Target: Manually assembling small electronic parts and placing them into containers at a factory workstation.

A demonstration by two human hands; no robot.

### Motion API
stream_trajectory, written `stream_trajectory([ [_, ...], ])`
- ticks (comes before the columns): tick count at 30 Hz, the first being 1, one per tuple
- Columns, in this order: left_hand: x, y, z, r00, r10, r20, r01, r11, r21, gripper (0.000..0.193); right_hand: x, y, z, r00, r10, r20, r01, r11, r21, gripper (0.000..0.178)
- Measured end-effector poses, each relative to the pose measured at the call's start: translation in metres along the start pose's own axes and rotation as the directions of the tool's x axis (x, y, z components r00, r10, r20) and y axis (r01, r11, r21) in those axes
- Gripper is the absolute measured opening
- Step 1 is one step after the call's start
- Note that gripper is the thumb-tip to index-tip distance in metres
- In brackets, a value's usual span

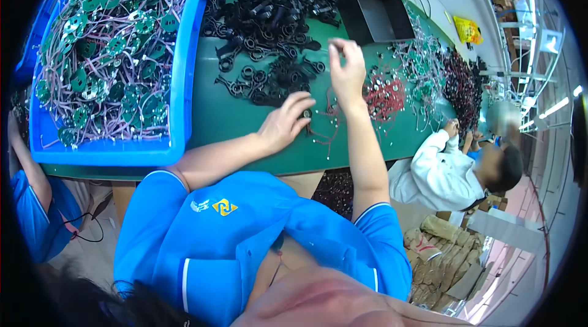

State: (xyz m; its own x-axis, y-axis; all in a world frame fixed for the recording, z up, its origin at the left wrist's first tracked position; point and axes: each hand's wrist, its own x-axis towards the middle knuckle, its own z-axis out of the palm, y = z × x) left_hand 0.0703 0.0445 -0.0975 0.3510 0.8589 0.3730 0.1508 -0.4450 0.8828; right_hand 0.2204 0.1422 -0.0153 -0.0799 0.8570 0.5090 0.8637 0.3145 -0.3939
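My left hand (285,124) rests low over the green table (226,134), its fingers bent around a small round black part (307,114) at the thumb and fingertips. Thin red wires (321,134) lie just beside that part. To the right, my right hand (348,73) is lifted over the table, thumb and index tips close together; whatever is between them is too small to make out. Beyond both hands spreads a heap of black plastic parts (269,15), several with ring-shaped ends. A tangle of red wires (386,99) lies right of my right wrist.
A blue bin (116,157) full of green circuit boards with pinkish wires stands at the left. An open black box (375,15) sits at the back. More wired green boards (422,76) and dark parts (462,91) lie rightward, near a person in white (435,171). Another person's arm (30,165) shows far left.
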Motion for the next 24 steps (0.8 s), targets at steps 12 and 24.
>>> stream_trajectory([
  [12,0.001,0.000,0.000,0.978,-0.166,0.126,0.170,0.985,-0.020,0.029,0.214,0.075,0.154,0.993,0.023,0.116,0.002,0.978,-0.207,0.022],
  [24,0.001,-0.002,0.002,0.983,-0.165,0.084,0.170,0.983,-0.064,0.024,0.240,0.088,0.133,0.827,0.249,0.503,-0.318,0.946,0.054,0.018],
])
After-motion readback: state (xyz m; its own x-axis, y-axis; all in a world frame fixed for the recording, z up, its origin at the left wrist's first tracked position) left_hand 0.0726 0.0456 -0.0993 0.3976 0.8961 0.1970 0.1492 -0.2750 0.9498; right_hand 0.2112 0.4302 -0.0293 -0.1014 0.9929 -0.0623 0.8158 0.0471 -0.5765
